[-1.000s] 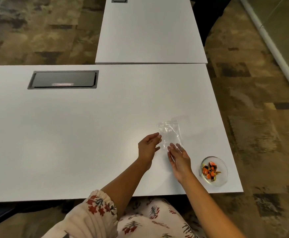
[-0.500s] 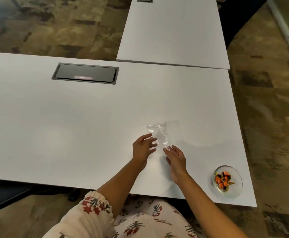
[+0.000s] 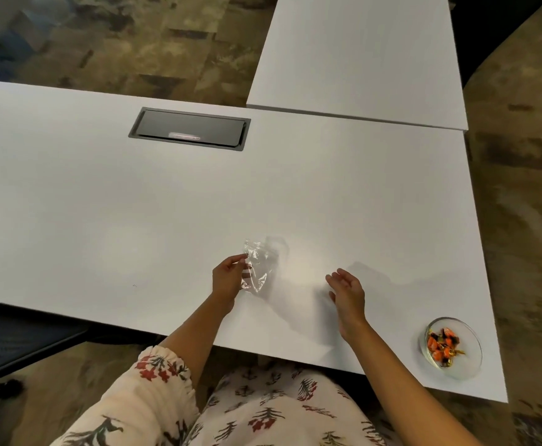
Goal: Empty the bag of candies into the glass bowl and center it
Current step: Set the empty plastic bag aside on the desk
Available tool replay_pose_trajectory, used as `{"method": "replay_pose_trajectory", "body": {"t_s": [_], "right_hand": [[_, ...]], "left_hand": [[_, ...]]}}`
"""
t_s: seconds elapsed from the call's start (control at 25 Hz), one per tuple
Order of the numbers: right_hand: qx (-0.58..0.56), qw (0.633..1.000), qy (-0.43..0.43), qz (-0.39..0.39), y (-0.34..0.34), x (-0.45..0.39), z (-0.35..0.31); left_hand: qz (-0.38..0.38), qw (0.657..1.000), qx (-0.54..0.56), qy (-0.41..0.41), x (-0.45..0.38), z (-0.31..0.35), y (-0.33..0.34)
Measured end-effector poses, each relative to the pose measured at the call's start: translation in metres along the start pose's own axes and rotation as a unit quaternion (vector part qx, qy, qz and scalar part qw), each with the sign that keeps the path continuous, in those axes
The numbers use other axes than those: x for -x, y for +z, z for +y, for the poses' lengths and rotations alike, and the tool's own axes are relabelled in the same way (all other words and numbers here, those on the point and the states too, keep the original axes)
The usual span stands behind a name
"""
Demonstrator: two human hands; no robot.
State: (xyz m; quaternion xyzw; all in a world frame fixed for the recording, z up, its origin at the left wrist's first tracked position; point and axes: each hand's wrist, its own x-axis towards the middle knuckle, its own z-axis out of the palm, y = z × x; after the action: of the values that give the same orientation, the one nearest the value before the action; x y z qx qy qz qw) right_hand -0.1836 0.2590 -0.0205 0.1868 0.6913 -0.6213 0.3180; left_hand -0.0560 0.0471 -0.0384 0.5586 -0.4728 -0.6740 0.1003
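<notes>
A clear, crumpled plastic bag with nothing visible inside is lifted just above the white table. My left hand pinches its left edge. My right hand hovers to the right of the bag, fingers apart, holding nothing. The glass bowl stands at the table's near right corner, well right of both hands. It holds several orange and dark candies.
A dark cable hatch is set into the table at the far side. A second white table adjoins at the back right. A dark chair sits at the lower left. Patterned carpet surrounds the tables.
My right hand let go of the bag and moved right. My left hand now holds the bag alone, lifted and crumpled. The view shifted left.
</notes>
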Motion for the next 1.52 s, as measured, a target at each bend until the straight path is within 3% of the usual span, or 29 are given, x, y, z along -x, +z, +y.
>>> {"method": "replay_pose_trajectory", "body": {"t_s": [0.48,0.64,0.76,0.88,1.04,1.32,1.52], "right_hand": [[-0.01,1.0,0.012,0.002,-0.007,-0.001,0.008],[-0.01,1.0,0.01,0.0,-0.007,-0.001,0.008],[-0.007,1.0,0.001,0.008,-0.009,-0.001,0.01],[-0.002,1.0,-0.012,0.026,-0.016,-0.002,0.01],[-0.005,0.998,-0.028,0.056,-0.029,-0.004,0.007],[-0.019,0.986,-0.087,0.141,-0.071,-0.006,0.0],[-0.011,0.969,-0.136,0.206,-0.108,-0.008,-0.003]], "left_hand": [[0.153,0.985,-0.07,-0.022,-0.029,-0.008,-0.054],[0.205,0.963,-0.177,-0.005,-0.021,0.001,-0.042],[0.228,0.926,-0.292,0.073,-0.014,0.0,-0.028],[0.17,0.911,-0.325,0.19,-0.007,0.003,-0.003],[0.073,0.907,-0.317,0.267,0.003,0.01,0.044],[-0.051,0.892,-0.302,0.331,0.031,0.009,0.127],[-0.121,0.902,-0.264,0.319,0.057,0.001,0.177]]}}
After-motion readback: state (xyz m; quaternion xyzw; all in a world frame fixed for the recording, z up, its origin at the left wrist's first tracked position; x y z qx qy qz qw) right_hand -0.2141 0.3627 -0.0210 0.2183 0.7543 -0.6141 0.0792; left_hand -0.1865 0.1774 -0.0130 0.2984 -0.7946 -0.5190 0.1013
